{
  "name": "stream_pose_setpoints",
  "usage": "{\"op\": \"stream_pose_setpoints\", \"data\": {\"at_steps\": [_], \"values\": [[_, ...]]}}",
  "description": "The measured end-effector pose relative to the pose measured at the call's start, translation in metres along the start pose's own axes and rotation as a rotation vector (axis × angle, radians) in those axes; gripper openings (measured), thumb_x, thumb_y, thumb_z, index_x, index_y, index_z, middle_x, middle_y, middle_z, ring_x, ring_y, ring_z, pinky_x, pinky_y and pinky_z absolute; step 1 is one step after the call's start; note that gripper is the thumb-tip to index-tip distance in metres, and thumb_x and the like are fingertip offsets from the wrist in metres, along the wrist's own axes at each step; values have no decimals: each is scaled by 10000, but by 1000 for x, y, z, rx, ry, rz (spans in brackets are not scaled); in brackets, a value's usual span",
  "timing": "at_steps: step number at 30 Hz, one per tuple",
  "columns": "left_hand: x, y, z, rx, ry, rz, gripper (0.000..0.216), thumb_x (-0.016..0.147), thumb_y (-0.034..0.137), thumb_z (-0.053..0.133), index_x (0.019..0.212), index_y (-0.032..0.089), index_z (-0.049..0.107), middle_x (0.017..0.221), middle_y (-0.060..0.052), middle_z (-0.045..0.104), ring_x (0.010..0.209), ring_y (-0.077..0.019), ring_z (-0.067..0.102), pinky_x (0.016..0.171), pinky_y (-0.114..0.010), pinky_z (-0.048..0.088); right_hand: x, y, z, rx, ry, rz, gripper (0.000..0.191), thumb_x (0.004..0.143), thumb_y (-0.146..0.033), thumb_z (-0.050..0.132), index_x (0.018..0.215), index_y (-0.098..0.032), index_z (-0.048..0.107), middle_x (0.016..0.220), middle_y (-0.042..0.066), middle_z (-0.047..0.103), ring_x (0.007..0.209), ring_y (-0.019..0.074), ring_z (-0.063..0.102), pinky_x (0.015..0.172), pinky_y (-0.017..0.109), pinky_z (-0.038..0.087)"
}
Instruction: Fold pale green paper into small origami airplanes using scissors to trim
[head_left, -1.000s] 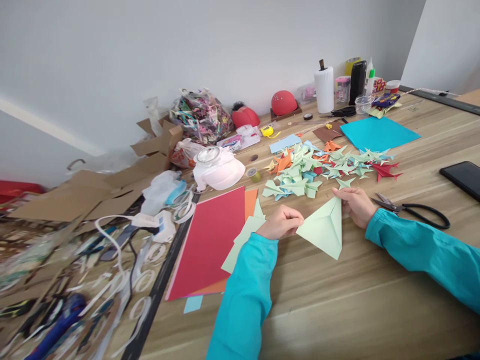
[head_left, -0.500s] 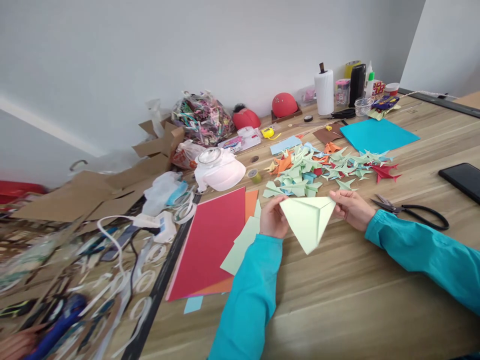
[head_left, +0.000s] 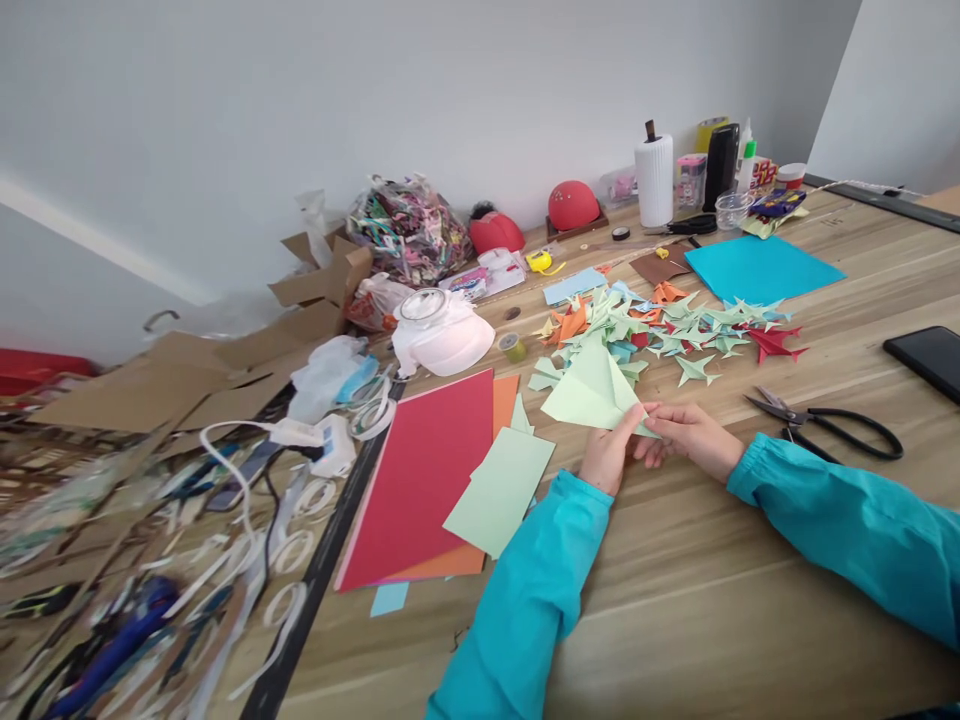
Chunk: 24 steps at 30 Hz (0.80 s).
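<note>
Both my hands pinch one corner of a folded pale green paper [head_left: 589,393] just above the wooden table [head_left: 712,570]. My left hand [head_left: 609,455] grips it from below, fingers closed. My right hand [head_left: 686,438] meets it from the right, fingers closed on the same corner. The paper's wide part points up and to the left, over a pile of small folded paper shapes [head_left: 660,330] in green, orange, blue and red. Both arms wear teal sleeves.
Red, orange and pale green sheets [head_left: 427,480] lie left of my hands. Black scissors [head_left: 832,425] and a dark phone [head_left: 926,355] lie to the right. A blue sheet [head_left: 761,268], a white roll [head_left: 654,180], bottles and a bag sit at the back. Cardboard and tape rolls clutter the left.
The green paper has been turned: its point hung down between my spread hands, now it points up and left. Both hands have come together on one corner.
</note>
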<state>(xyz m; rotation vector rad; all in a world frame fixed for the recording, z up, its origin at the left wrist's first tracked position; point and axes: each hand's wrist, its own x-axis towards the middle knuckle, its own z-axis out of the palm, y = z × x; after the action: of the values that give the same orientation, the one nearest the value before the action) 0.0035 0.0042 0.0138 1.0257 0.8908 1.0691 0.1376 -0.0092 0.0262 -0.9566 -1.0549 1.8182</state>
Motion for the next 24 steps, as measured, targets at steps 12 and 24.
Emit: {"op": "stream_pose_setpoints", "data": {"at_steps": [12,24], "values": [[-4,6,7,-117,115,-79,300,661,399,680,741,110,696,711,-66,685,539,-125,577,456,-221,411,-2,-4,2,-103,23,91,228,609,-347,651,605,-122,619,568,82,686,459,173,624,470,276,486],[0,13,6,-250,159,-131,308,641,392,687,762,110,658,900,-117,703,661,-194,654,497,-253,441,-3,-2,-1,-97,-26,54,282,626,-387,646,658,-108,662,592,78,692,487,154,622,511,271,489]]}}
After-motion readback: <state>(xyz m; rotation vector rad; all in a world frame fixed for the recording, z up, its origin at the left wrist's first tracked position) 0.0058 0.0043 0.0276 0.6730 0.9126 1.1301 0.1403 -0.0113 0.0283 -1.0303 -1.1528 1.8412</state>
